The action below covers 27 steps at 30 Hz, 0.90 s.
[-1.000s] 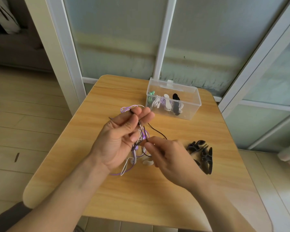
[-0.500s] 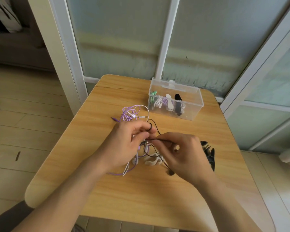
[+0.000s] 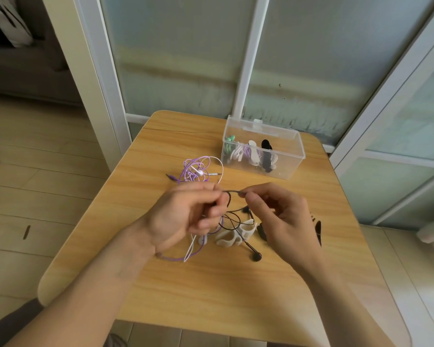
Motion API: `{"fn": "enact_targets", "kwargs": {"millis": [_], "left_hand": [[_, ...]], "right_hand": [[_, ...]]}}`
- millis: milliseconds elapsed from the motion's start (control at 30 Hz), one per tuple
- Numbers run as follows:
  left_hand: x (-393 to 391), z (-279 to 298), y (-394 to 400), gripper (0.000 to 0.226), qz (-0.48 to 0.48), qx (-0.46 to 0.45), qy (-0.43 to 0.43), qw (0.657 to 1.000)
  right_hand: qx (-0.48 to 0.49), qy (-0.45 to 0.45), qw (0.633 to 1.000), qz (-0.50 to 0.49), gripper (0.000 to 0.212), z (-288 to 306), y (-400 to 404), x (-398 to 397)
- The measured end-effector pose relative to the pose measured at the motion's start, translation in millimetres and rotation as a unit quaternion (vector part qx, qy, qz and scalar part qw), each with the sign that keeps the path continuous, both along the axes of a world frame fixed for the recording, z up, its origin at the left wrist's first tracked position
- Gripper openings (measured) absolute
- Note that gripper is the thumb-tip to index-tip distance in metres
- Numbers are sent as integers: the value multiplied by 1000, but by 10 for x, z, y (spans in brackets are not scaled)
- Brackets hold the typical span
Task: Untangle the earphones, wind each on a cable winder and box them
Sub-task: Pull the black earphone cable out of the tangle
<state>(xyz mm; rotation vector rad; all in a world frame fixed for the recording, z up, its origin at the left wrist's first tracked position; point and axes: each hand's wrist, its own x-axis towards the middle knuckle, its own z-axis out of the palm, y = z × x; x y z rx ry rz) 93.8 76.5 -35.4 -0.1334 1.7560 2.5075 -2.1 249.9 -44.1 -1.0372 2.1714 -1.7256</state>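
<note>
My left hand point(image 3: 186, 214) and my right hand point(image 3: 278, 216) both pinch the black earphone cable point(image 3: 232, 192), stretched between them above the table. Its loops hang down and one black earbud point(image 3: 256, 256) lies on the wood. A purple and white earphone tangle point(image 3: 198, 170) rests behind my left hand, with more purple cable point(image 3: 176, 258) trailing under my left wrist. White cable winders point(image 3: 233, 235) lie below my hands. Black winders point(image 3: 317, 227) are mostly hidden behind my right hand.
A clear plastic box point(image 3: 290, 156) stands open at the back right of the wooden table point(image 3: 211, 296), holding several wound earphones. Glass door frames rise behind the table. Floor lies to the left.
My hands have risen and drawn slightly apart, pulling a short length of black cable taut. The black earbud now lies further out on the table.
</note>
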Motion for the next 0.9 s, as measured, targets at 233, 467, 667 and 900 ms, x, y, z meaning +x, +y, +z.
{"fn": "enact_targets", "kwargs": {"millis": [233,467,667,900], "left_hand": [[-51,61,7,20,178,190,89,961],[-80,-67,66,15,236,-127,143,953],[-35,-192,57,22,87,-348,110,927],[-21,-37,104,24,-24,-211,28,977]], "right_hand": [[150,82,980,100,18,-87,-64,160],[148,163,961,166,27,-75,-107,295],[80,166,982,43,19,65,19,127],[36,110,993,-8,17,133,158,-65]]}}
